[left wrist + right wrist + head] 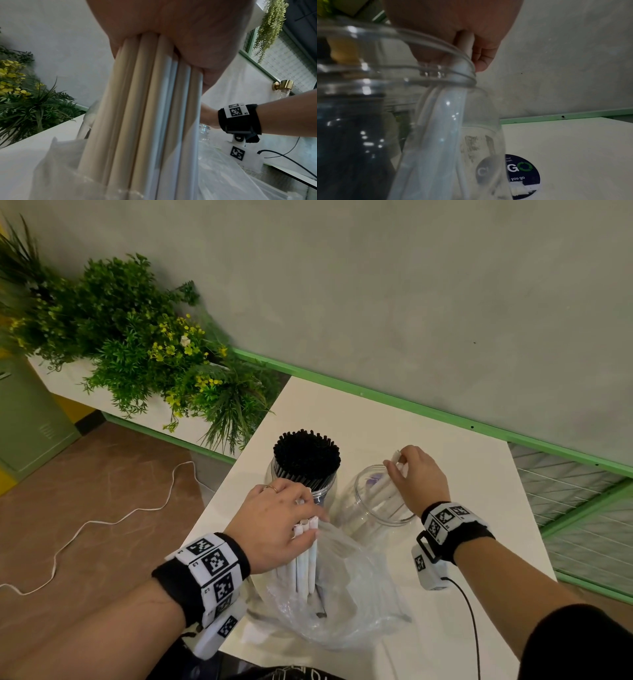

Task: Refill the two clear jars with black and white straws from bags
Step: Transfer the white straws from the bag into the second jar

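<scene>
1 jar point(306, 470) is packed with black straws; white straws point(387, 491) are being lowered into jar 2 point(380, 501) by the gripping right hand point(419, 474), while more point(305, 556) are gripped in the bag point(346, 594) by the left hand point(277, 522).

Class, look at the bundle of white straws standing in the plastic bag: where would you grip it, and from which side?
Grip the bundle of white straws near its top ends, from above, as the left hand does. They stand nearly upright, and only the tops clear the plastic bag.

sticker point(523, 175) ("go", "you go")
</scene>
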The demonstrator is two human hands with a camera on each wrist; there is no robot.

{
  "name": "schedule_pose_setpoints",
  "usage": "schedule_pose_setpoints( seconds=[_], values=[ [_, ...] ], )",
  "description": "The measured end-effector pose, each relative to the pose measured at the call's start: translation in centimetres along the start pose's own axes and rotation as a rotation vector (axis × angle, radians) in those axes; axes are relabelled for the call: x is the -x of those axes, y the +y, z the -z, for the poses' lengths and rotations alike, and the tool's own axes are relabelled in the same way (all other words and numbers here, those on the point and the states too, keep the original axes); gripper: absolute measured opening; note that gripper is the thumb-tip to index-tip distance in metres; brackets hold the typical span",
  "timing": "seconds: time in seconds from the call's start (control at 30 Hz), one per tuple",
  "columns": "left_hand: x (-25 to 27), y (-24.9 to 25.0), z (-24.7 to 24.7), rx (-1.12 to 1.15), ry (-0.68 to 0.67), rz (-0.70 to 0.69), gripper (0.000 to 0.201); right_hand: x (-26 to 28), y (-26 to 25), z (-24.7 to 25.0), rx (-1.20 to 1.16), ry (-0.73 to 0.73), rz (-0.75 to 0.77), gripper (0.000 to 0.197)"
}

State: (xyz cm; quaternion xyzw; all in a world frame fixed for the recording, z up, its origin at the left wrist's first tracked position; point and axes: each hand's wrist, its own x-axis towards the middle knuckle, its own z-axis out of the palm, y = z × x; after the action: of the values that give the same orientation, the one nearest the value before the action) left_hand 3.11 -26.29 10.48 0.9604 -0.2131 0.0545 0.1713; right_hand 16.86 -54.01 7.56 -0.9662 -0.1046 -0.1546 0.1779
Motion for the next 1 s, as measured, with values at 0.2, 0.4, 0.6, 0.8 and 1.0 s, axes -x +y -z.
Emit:
schedule_pose_setpoints(
  seconds=[0.2, 0.4, 0.6, 0.8, 1.0],
  values=[
    [0.1, 0.0, 0.1, 0.013, -0.006, -0.003, 0.032, 0.1, 0.0, 1.1, 0.009, 0.011, -0.027, 0.038],
    [0.3, 0.0, 0.2, 0.037, -0.003, -0.015, 0.033, 3.7, -5.8, 4.0, -0.385, 0.037, 0.13, 0.035],
    [0.5, 0.1, 0.2, 0.122, -0.005, -0.001, 0.046, 9.3, -10.7, 1.9, -0.728, -0.732, 0.16, 0.081],
    [1.4, -0.5, 1.1, 0.318, 0.041, 0.016, 0.072, 10.8, -12.8, -0.5, -0.969, -0.677, 0.013, 0.073],
    [2.0, -1.5, 1.2, 0.214, -0.047, 0.037, 0.065, 12.0, -13.1, -1.1, -1.091, -0.534, -0.08, 0.051]
  ],
)
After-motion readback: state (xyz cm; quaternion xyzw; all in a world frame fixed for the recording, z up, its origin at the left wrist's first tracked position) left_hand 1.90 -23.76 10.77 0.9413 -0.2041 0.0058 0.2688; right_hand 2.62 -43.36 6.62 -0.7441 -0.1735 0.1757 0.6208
